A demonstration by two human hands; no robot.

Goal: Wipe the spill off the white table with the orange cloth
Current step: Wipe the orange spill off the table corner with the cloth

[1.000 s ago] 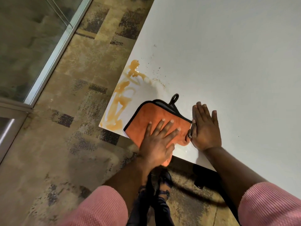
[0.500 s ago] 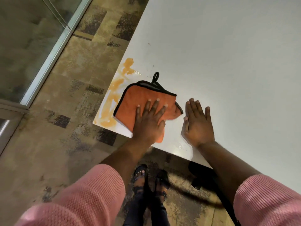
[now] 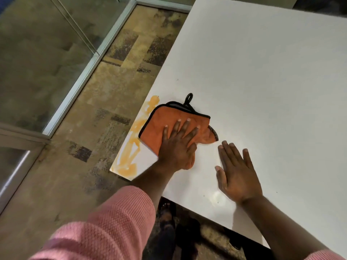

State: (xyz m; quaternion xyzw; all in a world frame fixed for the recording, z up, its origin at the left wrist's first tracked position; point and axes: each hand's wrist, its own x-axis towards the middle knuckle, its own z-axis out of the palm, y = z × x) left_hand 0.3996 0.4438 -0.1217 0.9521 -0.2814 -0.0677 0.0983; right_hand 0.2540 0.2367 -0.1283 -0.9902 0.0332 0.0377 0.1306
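Note:
An orange cloth (image 3: pixel 165 122) with black edging and a black loop lies folded on the white table (image 3: pixel 262 81) near its left corner. My left hand (image 3: pixel 178 147) presses flat on the cloth with fingers spread. Orange spill (image 3: pixel 131 156) smears run along the table's left edge, from the near corner up past the cloth's left side. My right hand (image 3: pixel 236 171) lies flat on bare table, to the right of the cloth and apart from it.
The table's near edge runs diagonally below my hands, its left edge beside patterned brown carpet (image 3: pixel 93 128). A glass partition with a metal frame (image 3: pixel 80 76) stands at the left. My feet show under the table's front edge.
My left hand has slid the cloth away and leftward over the spill, so less orange liquid shows. The right hand stayed flat on the table, with the gap between cloth and hand widening.

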